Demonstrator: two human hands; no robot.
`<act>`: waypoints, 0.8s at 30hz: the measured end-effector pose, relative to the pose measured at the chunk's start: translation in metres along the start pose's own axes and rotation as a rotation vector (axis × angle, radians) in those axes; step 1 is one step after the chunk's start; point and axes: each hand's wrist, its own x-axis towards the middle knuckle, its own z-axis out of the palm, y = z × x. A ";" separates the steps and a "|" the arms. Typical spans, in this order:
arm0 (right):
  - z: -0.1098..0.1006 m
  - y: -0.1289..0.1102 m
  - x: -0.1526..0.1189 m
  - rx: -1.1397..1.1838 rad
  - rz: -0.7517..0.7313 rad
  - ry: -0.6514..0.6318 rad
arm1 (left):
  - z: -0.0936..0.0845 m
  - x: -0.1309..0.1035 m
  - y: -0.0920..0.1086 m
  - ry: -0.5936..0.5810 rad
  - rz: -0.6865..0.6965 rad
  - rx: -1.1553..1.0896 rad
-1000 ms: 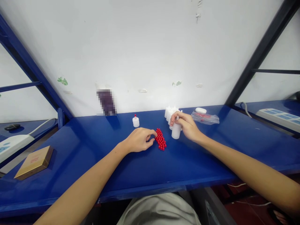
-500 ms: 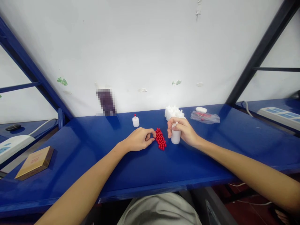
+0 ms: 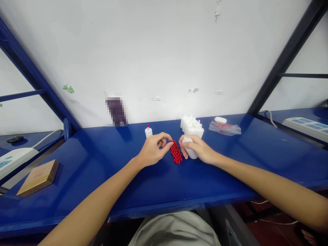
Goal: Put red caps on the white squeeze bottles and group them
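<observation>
My right hand (image 3: pixel 201 148) is closed around a small white plastic bottle (image 3: pixel 192 154). The bottle leans, its top tilted to the left and its nozzle partly covered by my thumb and fingers. To the left, my left hand (image 3: pixel 155 149) is closed in a pinch, with a red cap (image 3: pixel 172 141) at the fingertips. Between the two hands lies a tight patch of small red caps (image 3: pixel 176 153) on the blue table (image 3: pixel 164 188). A white bottle with a red cap on its nozzle (image 3: pixel 148 131) stands behind my left hand, which hides its lower part.
Several uncapped white bottles (image 3: pixel 194 129) stand grouped behind my right hand. A clear plastic bag with red pieces (image 3: pixel 224 128) and a white oval object (image 3: pixel 220 120) lie to the right. A gold box (image 3: pixel 38 177) lies at the left. Blue frame posts (image 3: pixel 51 82) flank the table.
My left hand has shifted up and slightly right, its pinch now at the far end of the caps. The bottle in my right hand has gone from nearly upright to tilted leftward.
</observation>
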 end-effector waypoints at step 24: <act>0.003 -0.005 -0.005 -0.151 -0.129 -0.148 | 0.018 -0.011 0.018 0.039 0.147 -0.112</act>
